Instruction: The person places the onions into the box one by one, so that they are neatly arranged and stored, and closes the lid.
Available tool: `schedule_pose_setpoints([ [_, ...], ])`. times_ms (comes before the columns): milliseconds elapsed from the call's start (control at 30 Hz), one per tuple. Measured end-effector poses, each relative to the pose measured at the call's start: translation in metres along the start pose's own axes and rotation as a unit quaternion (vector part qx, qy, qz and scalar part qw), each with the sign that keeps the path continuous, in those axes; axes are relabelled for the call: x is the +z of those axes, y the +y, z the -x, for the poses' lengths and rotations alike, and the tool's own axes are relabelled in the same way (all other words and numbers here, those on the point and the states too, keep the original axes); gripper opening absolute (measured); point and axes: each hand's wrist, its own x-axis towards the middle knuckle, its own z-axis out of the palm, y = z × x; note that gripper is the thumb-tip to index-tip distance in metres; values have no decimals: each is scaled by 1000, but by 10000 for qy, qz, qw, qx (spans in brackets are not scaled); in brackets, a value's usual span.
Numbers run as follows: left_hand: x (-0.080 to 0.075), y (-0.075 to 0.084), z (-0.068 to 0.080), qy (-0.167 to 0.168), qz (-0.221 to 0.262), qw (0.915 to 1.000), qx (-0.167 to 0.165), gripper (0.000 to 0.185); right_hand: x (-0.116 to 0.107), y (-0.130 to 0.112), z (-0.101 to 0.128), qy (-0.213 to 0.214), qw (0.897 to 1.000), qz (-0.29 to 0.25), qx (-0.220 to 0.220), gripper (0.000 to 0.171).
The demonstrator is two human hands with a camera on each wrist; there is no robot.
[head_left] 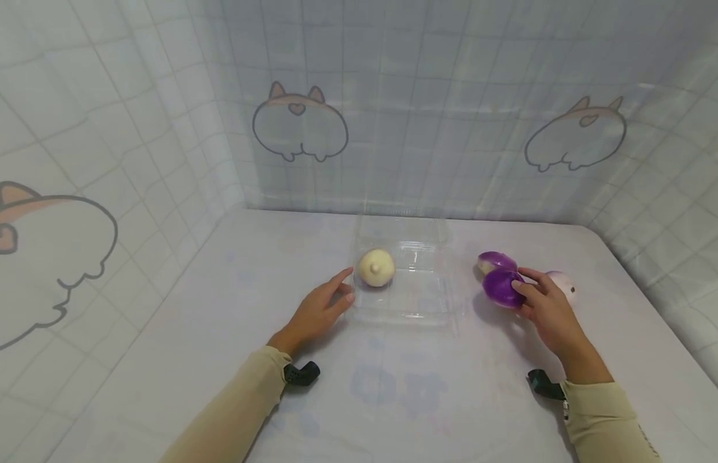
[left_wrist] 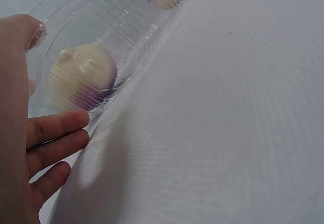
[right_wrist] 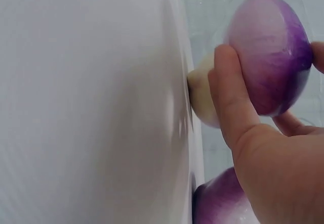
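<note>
My right hand [head_left: 547, 312] holds a purple-and-white onion [head_left: 502, 288] between thumb and fingers. In the right wrist view the held onion [right_wrist: 271, 54] shows a pale side and a deep purple side. Another purple onion [head_left: 495, 260] lies just behind it, and a paler one [head_left: 561, 284] is partly hidden by the hand. My left hand [head_left: 320, 308] is at the left side of an opened clear plastic box [head_left: 417, 292], fingers extended along its wall. Inside the box, at its left, sits a cream onion [head_left: 376, 268]; the left wrist view shows its purple underside.
A pale cloth with faint prints covers the table [head_left: 388, 392]. The box's lid [head_left: 402, 230] lies folded back toward the rear curtain [head_left: 428, 128], which has a grid and cartoon animal drawings. More curtain hangs at the left and right.
</note>
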Motion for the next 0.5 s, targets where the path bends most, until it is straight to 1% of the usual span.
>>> schedule_pose_setpoints([
  [133, 0, 2, 0, -30, 25, 10000, 16, 58, 1, -2, 0, -3, 9993, -354, 78, 72],
  [300, -2, 3, 0, 8, 16, 10000, -30, 58, 6, -7, -3, -86, 9968, -798, 0, 63],
  [367, -2, 3, 1, 31, 18, 10000, -47, 58, 7, -8, -4, -74, 9961, -880, -52, 60],
  [500, 1, 1, 1, 12, 83, 9999, -69, 58, 7, -9, 0, 82, 9956, -929, -73, 53],
])
